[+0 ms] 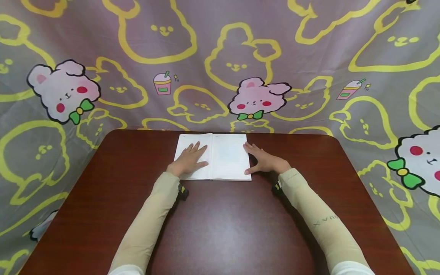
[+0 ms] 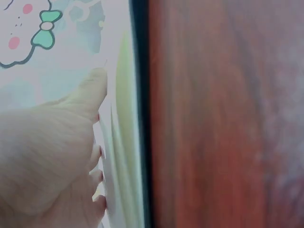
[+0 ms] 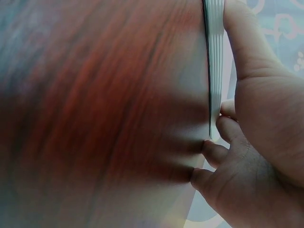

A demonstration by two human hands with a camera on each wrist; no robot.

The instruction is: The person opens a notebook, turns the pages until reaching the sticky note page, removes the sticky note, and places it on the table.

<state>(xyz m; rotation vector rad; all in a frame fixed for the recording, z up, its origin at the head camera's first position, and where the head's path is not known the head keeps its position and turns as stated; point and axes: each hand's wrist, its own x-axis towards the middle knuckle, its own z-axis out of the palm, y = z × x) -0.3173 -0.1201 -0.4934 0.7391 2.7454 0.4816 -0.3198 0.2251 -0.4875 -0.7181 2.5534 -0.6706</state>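
Pages [image 1: 229, 156] of a book [image 1: 211, 168] lie face up between your hands, at the far edge of the worktop [image 1: 220, 221], in front of the patterned cloth [image 1: 237, 32]. Your left hand [image 1: 188, 159] is spread on the left page, fingers extended and thumb toward the spine, gripping nothing. Your right hand [image 1: 264, 159] is at the right-hand edge, thumb apart from the fingers; it looks spread too, rather than pinching. In the right wrist view, your thumb [image 3: 247, 38] lies along the page stack [image 3: 216, 57], while the lower fingertips reach past it toward the worktop.

Mind that uneven hold: I'd judge that with some fingers off the stack, a lift could catch several sheets at once, or let them slip. If you press and drag with the left palm, the sheet beneath could buckle toward the spine. A forward push from either side might send the book over the far edge or into the cloth, since little worktop shows behind it. Your left wrist's dark device [image 1: 183, 191] sits near the book's near edge; dropping that wrist as you pull back could snag a corner.
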